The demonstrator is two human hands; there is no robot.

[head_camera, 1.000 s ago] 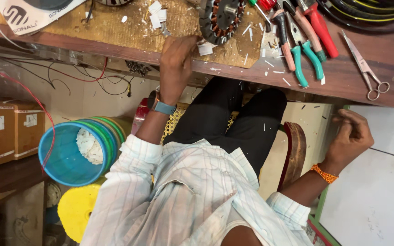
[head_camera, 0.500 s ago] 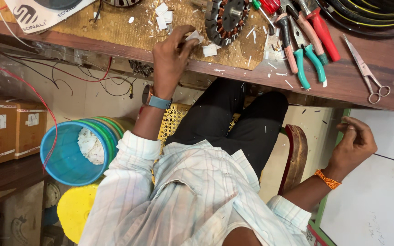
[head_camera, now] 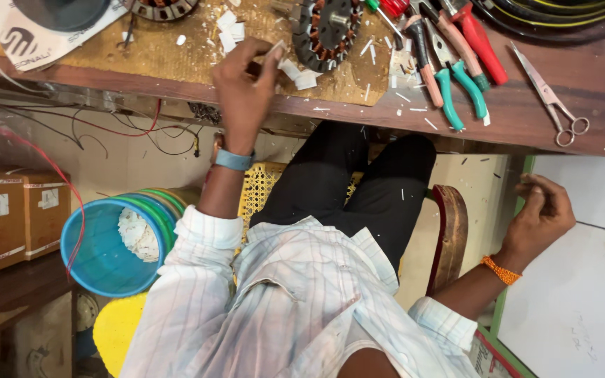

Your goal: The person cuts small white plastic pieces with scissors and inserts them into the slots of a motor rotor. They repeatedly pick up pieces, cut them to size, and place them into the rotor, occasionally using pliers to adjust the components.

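While a small white paper strip [head_camera: 275, 50] is pinched by the left hand [head_camera: 245, 87], the round copper-wound metal stator [head_camera: 327, 28] at two o'clock is judged unfinished; the right hand [head_camera: 542, 218] is curled, its contents indeterminable.

The top edge cuts off the second stator [head_camera: 164, 7] and coiled cables [head_camera: 561, 17].

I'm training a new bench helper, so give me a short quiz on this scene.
1. True or false: the scissors lie on the wooden bench.
2. What does the left hand pinch? A) a white slip B) pliers C) a red wire
3. Fill in: the right hand has an ___ wristband.
Key: 1 true; 2 A; 3 orange.
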